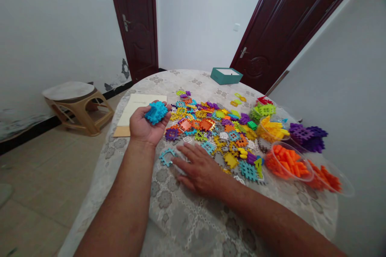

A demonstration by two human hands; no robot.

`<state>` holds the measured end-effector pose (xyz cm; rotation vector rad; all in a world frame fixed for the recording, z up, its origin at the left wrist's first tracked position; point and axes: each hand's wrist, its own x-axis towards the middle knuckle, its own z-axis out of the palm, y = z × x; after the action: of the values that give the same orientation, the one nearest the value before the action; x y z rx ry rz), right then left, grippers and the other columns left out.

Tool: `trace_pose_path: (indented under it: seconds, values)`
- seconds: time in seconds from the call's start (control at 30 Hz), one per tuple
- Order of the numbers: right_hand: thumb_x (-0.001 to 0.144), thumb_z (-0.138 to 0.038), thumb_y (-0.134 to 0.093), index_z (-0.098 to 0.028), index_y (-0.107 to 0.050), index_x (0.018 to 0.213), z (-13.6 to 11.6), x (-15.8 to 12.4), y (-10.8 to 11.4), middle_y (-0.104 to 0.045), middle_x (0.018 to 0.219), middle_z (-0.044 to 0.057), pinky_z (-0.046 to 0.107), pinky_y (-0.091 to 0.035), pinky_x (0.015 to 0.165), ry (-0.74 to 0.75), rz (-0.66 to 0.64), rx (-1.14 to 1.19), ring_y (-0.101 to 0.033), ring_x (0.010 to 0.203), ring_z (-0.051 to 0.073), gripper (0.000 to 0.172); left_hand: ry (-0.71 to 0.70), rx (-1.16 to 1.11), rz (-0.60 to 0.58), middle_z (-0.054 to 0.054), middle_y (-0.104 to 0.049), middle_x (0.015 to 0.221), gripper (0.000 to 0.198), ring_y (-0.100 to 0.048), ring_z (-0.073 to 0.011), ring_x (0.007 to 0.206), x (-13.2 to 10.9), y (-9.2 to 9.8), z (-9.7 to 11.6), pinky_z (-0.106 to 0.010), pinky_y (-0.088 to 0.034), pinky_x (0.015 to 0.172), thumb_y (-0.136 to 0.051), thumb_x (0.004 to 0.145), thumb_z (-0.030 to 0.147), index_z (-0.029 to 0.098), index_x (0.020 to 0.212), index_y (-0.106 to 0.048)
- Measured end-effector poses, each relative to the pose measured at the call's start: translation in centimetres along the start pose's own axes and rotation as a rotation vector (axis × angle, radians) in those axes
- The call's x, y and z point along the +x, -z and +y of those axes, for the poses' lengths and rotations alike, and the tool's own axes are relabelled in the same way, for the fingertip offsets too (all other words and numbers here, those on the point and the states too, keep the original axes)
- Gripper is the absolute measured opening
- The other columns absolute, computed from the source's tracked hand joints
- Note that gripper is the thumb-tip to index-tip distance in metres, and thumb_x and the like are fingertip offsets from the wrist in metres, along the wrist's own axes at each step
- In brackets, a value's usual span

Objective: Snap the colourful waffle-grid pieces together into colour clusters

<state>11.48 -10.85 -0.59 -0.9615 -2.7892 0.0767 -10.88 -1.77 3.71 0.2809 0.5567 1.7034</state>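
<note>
My left hand (pixel 142 129) is palm up, its fingers wrapped around a stack of bright blue building tiles (pixel 157 112) with notched edges. Below it, my right hand (pixel 201 173) reaches low over the table with fingers stretched and somewhat apart. Its index fingertip is at the edge of a light blue tile with an arched opening (pixel 163 158); whether they touch I cannot tell. Just beyond the right hand spreads a pile of mixed notched tiles, among them a purple tile (pixel 172 134), an orange tile (pixel 207 125) and a yellow tile (pixel 230 160).
Clear plastic bowls on the right hold orange pieces (pixel 288 162), yellow pieces (pixel 271 129) and dark purple pieces (pixel 307 137). Green tiles (pixel 263 111) are heaped behind them. A teal box (pixel 226 77) stands at the far edge, a cream booklet (pixel 129 109) lies left, and a stool (pixel 80 106) is beside the table.
</note>
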Motion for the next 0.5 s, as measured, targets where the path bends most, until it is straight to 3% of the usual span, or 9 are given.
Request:
trace_pose_path:
  seconds: [0.13,0.23,0.33,0.4,0.5]
  values:
    - [0.105,-0.053,-0.051,-0.031,-0.05,0.153,-1.2,2.6,-0.8,-0.04,0.168,0.007,0.059,-0.021,0.129,0.076,-0.053,0.007,-0.028,0.157,0.032,0.053,0.005,0.007,0.014,-0.011,-0.076,0.096,0.037,-0.077,-0.0281,0.092,-0.2,-0.1,0.0,-0.031,-0.063,0.066,-0.061,0.073,0.019,0.015,0.109,-0.069]
    - [0.104,-0.049,-0.053,-0.024,-0.052,0.15,-0.5,3.4,-1.5,-0.046,0.163,0.011,0.062,-0.017,0.129,-0.02,-0.025,-0.039,-0.03,0.155,0.033,0.052,0.008,0.017,0.039,-0.011,-0.076,0.096,0.037,-0.077,-0.0276,0.09,-0.4,-0.4,0.2,-0.031,-0.062,0.065,-0.061,0.073,0.02,0.015,0.109,-0.068]
    - [0.104,-0.044,-0.054,-0.021,-0.062,0.138,0.8,2.9,-1.5,-0.049,0.161,0.013,0.062,-0.014,0.13,-0.131,0.002,-0.094,-0.033,0.154,0.033,0.042,0.013,0.019,0.045,-0.012,-0.076,0.096,0.034,-0.077,-0.0271,0.089,-0.6,-0.5,0.3,-0.031,-0.062,0.064,-0.06,0.073,0.019,0.015,0.106,-0.068]
    - [0.105,-0.043,-0.052,-0.022,-0.065,0.134,1.9,2.2,-1.1,-0.05,0.16,0.012,0.061,-0.017,0.129,-0.175,0.009,-0.104,-0.037,0.152,0.032,0.038,0.022,0.018,0.043,-0.012,-0.076,0.096,0.031,-0.077,-0.0274,0.089,-0.6,-0.6,0.3,-0.031,-0.062,0.064,-0.06,0.073,0.019,0.013,0.103,-0.067]
    - [0.106,-0.045,-0.051,-0.024,-0.059,0.146,3.8,1.9,-0.3,-0.045,0.164,0.013,0.056,-0.026,0.126,-0.241,0.037,-0.111,-0.038,0.151,0.032,0.046,0.041,0.019,0.046,-0.013,-0.076,0.094,0.03,-0.077,-0.0278,0.088,-0.6,-0.6,0.3,-0.031,-0.062,0.063,-0.06,0.073,0.019,0.012,0.101,-0.067]
